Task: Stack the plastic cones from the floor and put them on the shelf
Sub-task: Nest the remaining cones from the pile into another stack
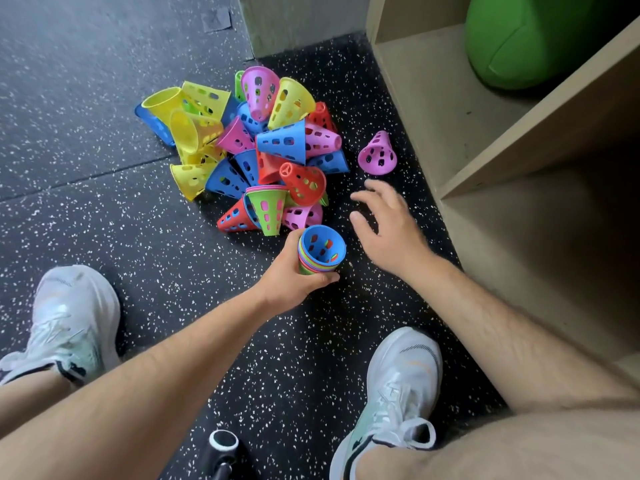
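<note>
stack (321,252): nested cones, blue innermost, mouth up, gripped round its side by left hand (294,277). right hand (388,225): fingers spread, holding nothing, between stack and lone pink cone (377,154). pile (256,147): loose cones on floor (104,98) near shelf (446,109).

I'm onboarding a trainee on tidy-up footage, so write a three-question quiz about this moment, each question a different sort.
1. True or false: the left hand grips a nested stack of perforated plastic cones, open ends up.
2. The stack's innermost cone is: A red, B blue, C yellow.
3. Fill in: the lone upright pink perforated plastic cone stands on the ___.
Key: 1 true; 2 B; 3 floor.
</note>
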A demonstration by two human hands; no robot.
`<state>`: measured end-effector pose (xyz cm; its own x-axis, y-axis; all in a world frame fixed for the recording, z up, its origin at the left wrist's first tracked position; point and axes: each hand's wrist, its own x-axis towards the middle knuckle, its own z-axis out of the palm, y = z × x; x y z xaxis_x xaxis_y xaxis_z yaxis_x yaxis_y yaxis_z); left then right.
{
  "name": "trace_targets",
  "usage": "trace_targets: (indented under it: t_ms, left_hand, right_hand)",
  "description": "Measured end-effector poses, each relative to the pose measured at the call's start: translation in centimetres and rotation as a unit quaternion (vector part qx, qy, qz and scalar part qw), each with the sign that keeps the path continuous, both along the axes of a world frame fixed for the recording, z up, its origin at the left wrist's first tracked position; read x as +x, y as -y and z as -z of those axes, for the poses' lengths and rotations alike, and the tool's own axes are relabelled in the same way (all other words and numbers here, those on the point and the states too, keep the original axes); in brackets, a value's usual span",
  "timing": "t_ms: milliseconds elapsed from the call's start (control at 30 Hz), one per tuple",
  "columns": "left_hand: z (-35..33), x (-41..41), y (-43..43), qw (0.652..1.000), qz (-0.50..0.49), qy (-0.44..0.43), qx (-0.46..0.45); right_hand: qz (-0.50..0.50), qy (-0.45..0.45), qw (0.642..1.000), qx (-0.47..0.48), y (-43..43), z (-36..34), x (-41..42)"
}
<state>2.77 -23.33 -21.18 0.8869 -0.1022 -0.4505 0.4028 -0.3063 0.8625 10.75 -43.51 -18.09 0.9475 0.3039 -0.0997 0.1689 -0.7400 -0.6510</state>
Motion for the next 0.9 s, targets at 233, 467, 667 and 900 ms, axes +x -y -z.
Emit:
trace_targets:
  t_ms: [233,467,667,900]
  left_hand:
    - [-0.1,0.2,-0.1,1.000,0.009,-0.012,0.004]
    - [-0.2,0.1,-0.1,1.000,0.014,-0.004,0.002]
    - [-0.1,0.1,-0.3,1.000,0.019,-0.002,0.000]
    - [-0.3,-0.1,-0.2,1.000,0.011,-0.001,-0.001]
  right_hand:
    - [0.025,-0.013,0.987,-0.160,2.2,-0.4,7.2]
    - [0.022,-0.015,0.983,-0.179,2.9,0.7,8.6]
    - [0.083,0.051,0.995,-0.027,2.5,-0.4,5.7]
    - [0.105,0.081,0.987,0.090,0.1,-2.7,1.2]
